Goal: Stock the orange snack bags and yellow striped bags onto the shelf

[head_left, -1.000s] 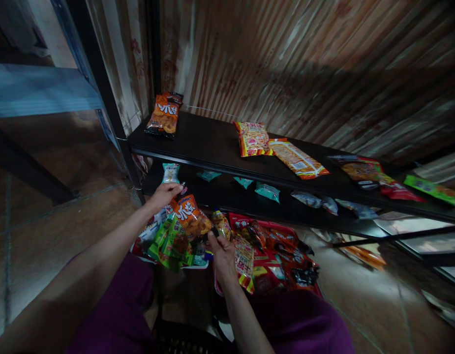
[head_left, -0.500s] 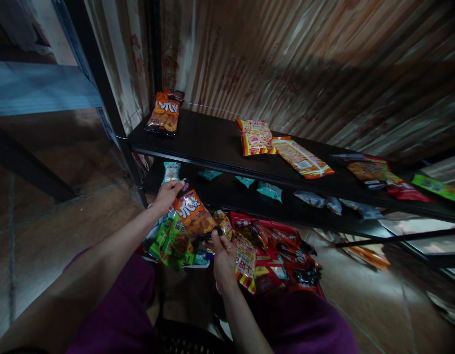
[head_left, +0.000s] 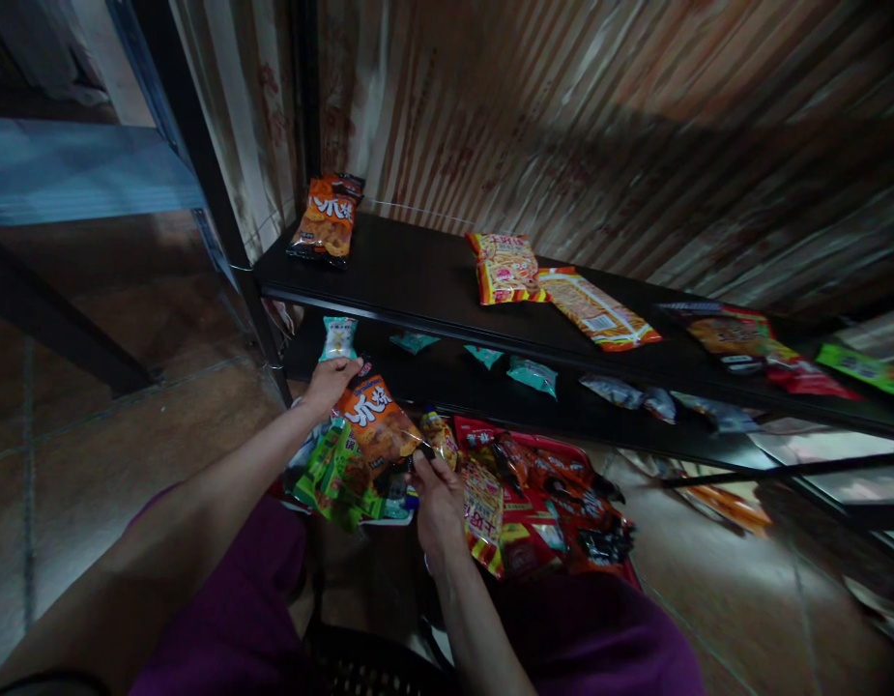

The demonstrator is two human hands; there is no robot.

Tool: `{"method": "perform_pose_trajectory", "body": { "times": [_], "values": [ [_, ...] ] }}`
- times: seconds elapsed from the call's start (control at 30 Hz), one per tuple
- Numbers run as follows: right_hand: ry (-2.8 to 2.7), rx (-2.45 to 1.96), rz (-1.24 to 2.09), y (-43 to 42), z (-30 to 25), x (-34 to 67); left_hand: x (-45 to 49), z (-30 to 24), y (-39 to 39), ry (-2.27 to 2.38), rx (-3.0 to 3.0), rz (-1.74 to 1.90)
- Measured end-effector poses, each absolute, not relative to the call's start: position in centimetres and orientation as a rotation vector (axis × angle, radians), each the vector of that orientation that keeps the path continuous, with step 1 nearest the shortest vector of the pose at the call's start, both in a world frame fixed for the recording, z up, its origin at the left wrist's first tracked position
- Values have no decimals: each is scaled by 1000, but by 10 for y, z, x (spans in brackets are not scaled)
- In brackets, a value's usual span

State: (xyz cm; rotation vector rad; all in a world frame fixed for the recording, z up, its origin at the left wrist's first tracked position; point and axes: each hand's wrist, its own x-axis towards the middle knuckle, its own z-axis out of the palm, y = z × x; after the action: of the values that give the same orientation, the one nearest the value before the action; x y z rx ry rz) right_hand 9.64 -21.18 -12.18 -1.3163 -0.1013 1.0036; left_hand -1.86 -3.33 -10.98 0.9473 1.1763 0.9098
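Observation:
I hold an orange snack bag (head_left: 375,425) with both hands above a heap of packets. My left hand (head_left: 329,384) pinches its top left corner. My right hand (head_left: 436,483) grips its lower right corner, fingers closed. Under the bag lie green packets (head_left: 337,476) on the left and a red tray (head_left: 562,454) full of red and yellow packets (head_left: 482,507) on the right. A matching orange bag (head_left: 326,221) lies at the left end of the black top shelf (head_left: 418,280).
The top shelf also carries a yellow-red bag (head_left: 503,268), a long orange bag (head_left: 597,309), and darker bags (head_left: 736,338) to the right. Small teal packets (head_left: 531,375) line the lower shelf (head_left: 453,387). A black upright post (head_left: 221,213) stands left. Tiled floor (head_left: 128,435) lies beyond.
Both hands and the orange bag have shifted slightly; the bag tilted a little more to the right. The view drifted marginally. Nothing was let go.

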Motion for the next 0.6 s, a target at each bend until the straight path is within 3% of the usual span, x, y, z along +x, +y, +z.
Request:
{"method": "perform_pose_trajectory", "body": {
  "times": [0.43,0.6],
  "values": [
    [189,-1173,1079,-210,-126,100,-21,-109,-35,1125,988,855],
    [58,-1130,1014,-209,-125,92,-24,-122,-30,1198,1117,887]
  ]
}}
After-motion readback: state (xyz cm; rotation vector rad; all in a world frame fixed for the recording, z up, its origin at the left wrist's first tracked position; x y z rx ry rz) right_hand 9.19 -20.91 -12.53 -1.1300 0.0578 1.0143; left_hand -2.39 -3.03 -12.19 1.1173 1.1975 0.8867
